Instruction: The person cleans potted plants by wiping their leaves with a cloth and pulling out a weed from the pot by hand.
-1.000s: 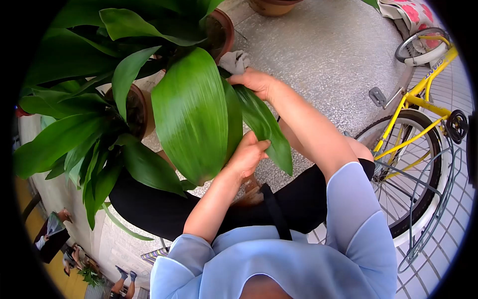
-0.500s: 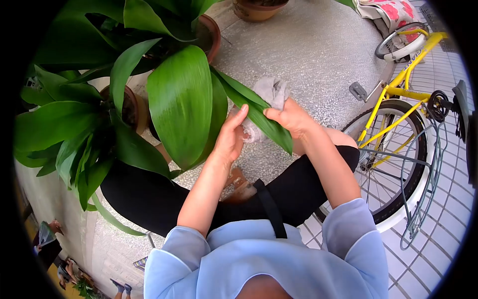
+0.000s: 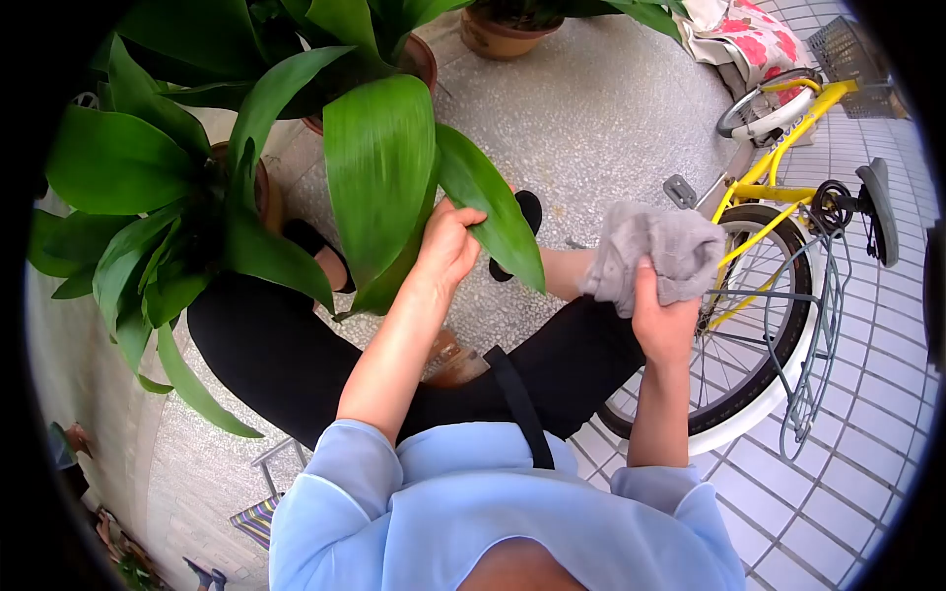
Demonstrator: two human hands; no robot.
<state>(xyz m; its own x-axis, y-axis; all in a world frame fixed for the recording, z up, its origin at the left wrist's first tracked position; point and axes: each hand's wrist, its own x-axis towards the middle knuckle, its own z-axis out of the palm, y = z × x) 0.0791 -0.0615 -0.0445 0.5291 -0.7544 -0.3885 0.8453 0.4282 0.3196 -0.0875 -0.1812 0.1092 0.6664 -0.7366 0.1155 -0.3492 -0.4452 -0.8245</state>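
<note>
My left hand (image 3: pixel 452 241) is closed at the edge of a long green leaf (image 3: pixel 490 212), with a finger across its upper face and the rest partly hidden. A broader leaf (image 3: pixel 381 177) droops just left of that hand. Away to the right, my right hand (image 3: pixel 663 317) grips a crumpled grey cloth (image 3: pixel 655 251), thumb pressed on its front. The cloth is apart from the leaves, above my right knee.
Potted plants stand at the left, one in a reddish-brown pot (image 3: pixel 422 61). Another pot (image 3: pixel 503 37) is at the far top. A yellow bicycle (image 3: pixel 778 192) stands close on my right. A striped folding stool (image 3: pixel 258 517) shows at lower left.
My right hand has left the leaf and moved right and toward me with the cloth, which now shows fully. My left hand stays at the leaf. The view has shifted slightly.
</note>
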